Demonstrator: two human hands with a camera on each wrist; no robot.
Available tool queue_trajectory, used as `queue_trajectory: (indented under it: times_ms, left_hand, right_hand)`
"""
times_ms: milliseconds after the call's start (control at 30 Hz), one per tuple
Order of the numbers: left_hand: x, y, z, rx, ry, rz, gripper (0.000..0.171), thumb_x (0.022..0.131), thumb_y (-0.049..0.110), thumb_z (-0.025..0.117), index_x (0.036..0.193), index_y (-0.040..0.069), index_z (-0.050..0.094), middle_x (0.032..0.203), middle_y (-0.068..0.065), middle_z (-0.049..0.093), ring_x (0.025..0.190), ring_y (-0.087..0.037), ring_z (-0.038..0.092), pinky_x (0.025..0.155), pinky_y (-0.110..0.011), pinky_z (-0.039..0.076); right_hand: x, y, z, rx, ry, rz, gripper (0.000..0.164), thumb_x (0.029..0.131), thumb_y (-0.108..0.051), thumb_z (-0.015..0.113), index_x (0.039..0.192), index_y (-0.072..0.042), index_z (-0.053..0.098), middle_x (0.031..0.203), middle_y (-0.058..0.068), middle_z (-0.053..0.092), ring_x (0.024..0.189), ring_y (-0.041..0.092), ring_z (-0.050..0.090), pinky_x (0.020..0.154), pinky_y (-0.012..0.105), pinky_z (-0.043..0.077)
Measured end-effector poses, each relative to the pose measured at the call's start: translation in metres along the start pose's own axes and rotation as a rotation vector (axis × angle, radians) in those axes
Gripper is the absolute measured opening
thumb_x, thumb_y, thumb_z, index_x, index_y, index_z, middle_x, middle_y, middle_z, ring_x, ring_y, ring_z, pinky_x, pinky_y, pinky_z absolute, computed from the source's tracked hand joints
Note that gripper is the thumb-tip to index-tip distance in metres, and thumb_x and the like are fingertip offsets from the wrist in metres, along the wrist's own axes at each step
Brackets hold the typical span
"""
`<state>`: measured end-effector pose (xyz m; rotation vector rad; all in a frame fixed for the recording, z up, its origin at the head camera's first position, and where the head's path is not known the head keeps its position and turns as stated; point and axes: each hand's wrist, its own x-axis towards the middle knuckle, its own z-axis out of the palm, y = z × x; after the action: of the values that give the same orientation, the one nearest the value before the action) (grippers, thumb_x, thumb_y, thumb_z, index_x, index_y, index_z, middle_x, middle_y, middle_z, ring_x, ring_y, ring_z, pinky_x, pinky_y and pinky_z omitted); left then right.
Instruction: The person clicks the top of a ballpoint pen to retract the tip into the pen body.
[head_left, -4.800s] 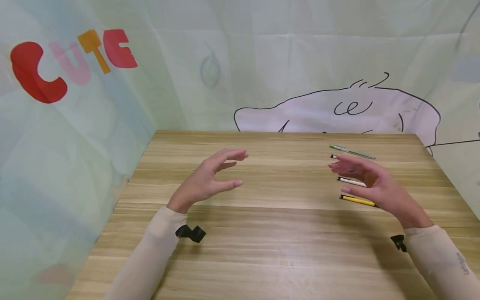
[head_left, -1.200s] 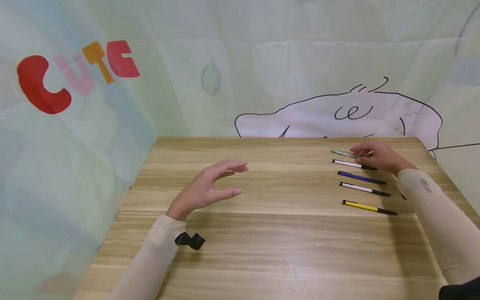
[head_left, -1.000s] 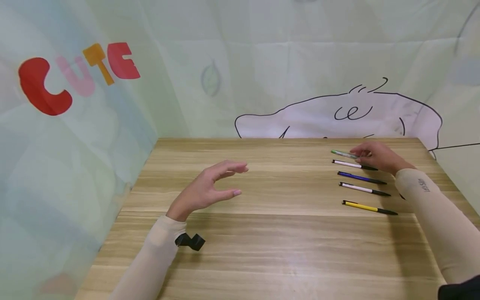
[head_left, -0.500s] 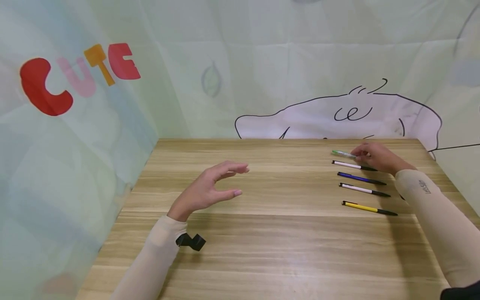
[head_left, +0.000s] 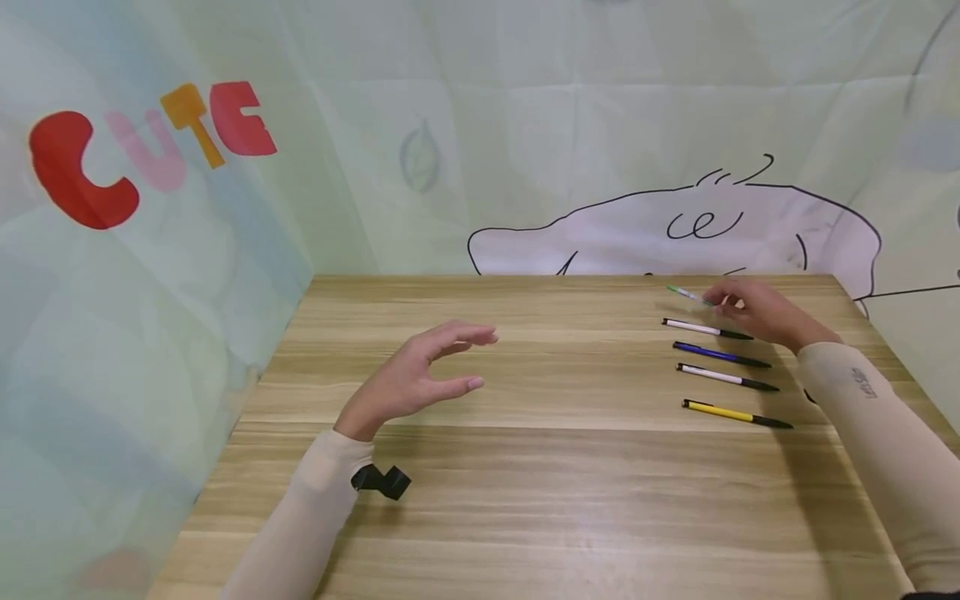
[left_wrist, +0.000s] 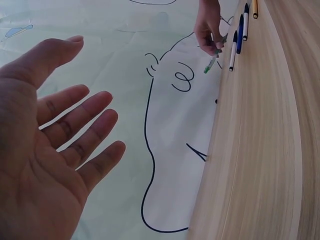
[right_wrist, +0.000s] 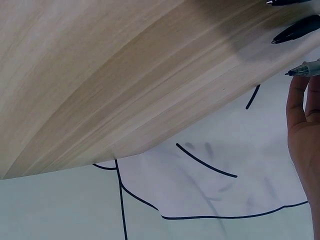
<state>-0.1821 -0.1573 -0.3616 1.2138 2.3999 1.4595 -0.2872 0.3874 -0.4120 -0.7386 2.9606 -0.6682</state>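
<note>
My right hand [head_left: 765, 312] pinches a green-ended clear pen [head_left: 686, 294] above the far right of the table. In the left wrist view the pen [left_wrist: 210, 65] tilts with its green end down-left; the right wrist view shows its pointed tip [right_wrist: 295, 71] by the fingers. Nearer than that hand lie a white pen [head_left: 693, 327], a blue pen [head_left: 708, 352], a second white pen [head_left: 712, 374] and a yellow pen [head_left: 720, 412], spaced in a column, black grips to the right. My left hand [head_left: 412, 375] hovers over the table's left half, fingers relaxed, holding nothing.
The wood-grain table [head_left: 525, 500] ends at a pale printed cloth [head_left: 360, 167] behind and on the left, which carries a line drawing and colourful letters. A black wrist strap piece [head_left: 382, 482] sticks out beside my left wrist.
My right hand has gone from hovering over the pens to the farthest one, gripped it and raised it off the table. The left hand has stayed nearly still.
</note>
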Motion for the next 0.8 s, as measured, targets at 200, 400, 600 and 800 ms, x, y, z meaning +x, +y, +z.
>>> queue_trajectory:
  times_ms: [200, 400, 600, 800]
  left_hand:
    - [0.000, 0.000, 0.001, -0.004, -0.001, -0.001, 0.056, 0.093, 0.012, 0.075, 0.145, 0.016, 0.054, 0.141, -0.005, 0.060, 0.133, -0.018, 0.054, 0.117, -0.041, 0.042]
    - [0.000, 0.001, 0.002, 0.006, -0.003, -0.012, 0.056, 0.094, 0.015, 0.075, 0.146, 0.018, 0.053, 0.142, -0.002, 0.059, 0.134, -0.014, 0.053, 0.117, -0.038, 0.041]
    - [0.001, 0.001, 0.001, 0.003, 0.005, 0.007, 0.057, 0.093, 0.012, 0.075, 0.145, 0.014, 0.054, 0.142, -0.005, 0.059, 0.134, -0.016, 0.053, 0.117, -0.038, 0.041]
    - [0.003, 0.002, -0.001, 0.000, 0.021, 0.019, 0.057, 0.092, 0.011, 0.076, 0.145, 0.012, 0.054, 0.144, -0.006, 0.058, 0.134, -0.018, 0.052, 0.117, -0.037, 0.042]
  right_hand:
    - [-0.006, -0.003, 0.002, -0.003, 0.037, -0.044, 0.020, 0.095, 0.002, 0.067, 0.114, -0.004, 0.070, 0.108, 0.009, 0.070, 0.095, 0.022, 0.062, 0.079, 0.028, 0.056]
    - [-0.009, -0.008, 0.003, 0.027, 0.068, -0.063, 0.020, 0.096, 0.001, 0.066, 0.115, -0.002, 0.070, 0.108, 0.012, 0.069, 0.092, 0.020, 0.062, 0.075, 0.022, 0.055]
    - [-0.010, -0.020, 0.003, 0.055, 0.107, -0.009, 0.020, 0.096, -0.003, 0.067, 0.116, -0.002, 0.071, 0.110, 0.012, 0.071, 0.092, 0.018, 0.063, 0.075, 0.024, 0.055]
    - [-0.012, -0.035, 0.000, 0.085, 0.147, 0.035, 0.020, 0.097, -0.007, 0.067, 0.117, -0.004, 0.070, 0.111, 0.012, 0.070, 0.092, 0.012, 0.061, 0.072, 0.022, 0.054]
